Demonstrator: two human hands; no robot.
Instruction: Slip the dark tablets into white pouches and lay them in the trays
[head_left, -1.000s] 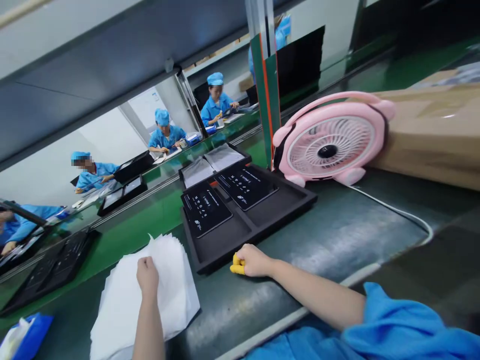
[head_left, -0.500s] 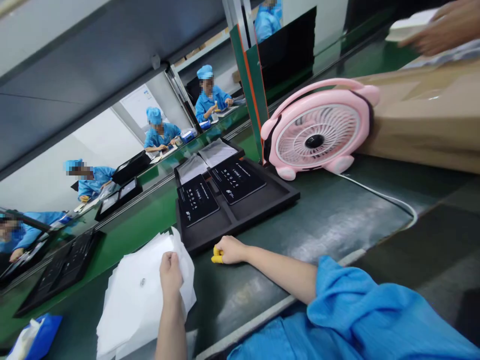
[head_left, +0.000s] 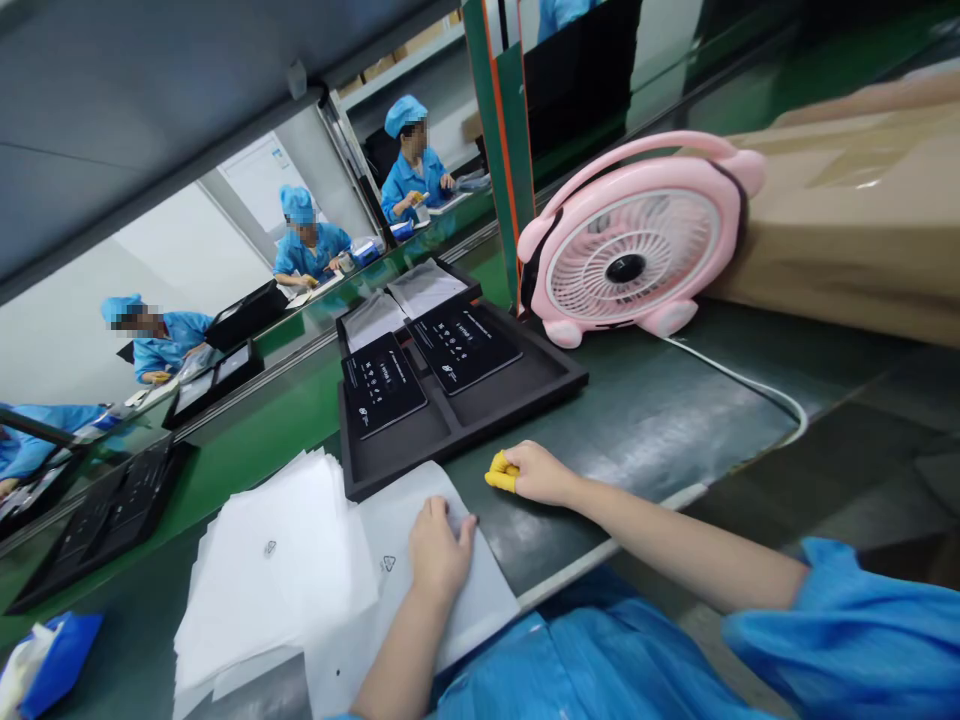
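Note:
A thin, whitish translucent bag (head_left: 480, 580) with a printed recycling mark lies flat on the bench, partly beside the stack. My left hand (head_left: 439, 552) rests on it, thumb apart from the bent fingers. To its left is a fanned stack of similar white bags (head_left: 277, 570). My right hand (head_left: 536, 472) hovers near the bench just right of the bag; its yellow-covered thumb and forefinger are pinched together and nothing shows between them. Beyond both hands sits a black divided tray (head_left: 487, 415) bearing two black printed panels (head_left: 465, 345) and two pale wrapped pieces (head_left: 424, 288).
A pink fan (head_left: 637, 245) stands right of the tray, its white cable (head_left: 739, 375) trailing over the bench. Behind it is a cardboard box (head_left: 855, 230). A blue packet (head_left: 64, 660) lies at far left, below another black tray (head_left: 112, 520). Several co-workers sit across the green conveyor (head_left: 247, 425).
My left hand has moved right, drawing one bag off the stack and laying it on the bench. My right hand, still pinched, has shifted slightly right relative to the tray.

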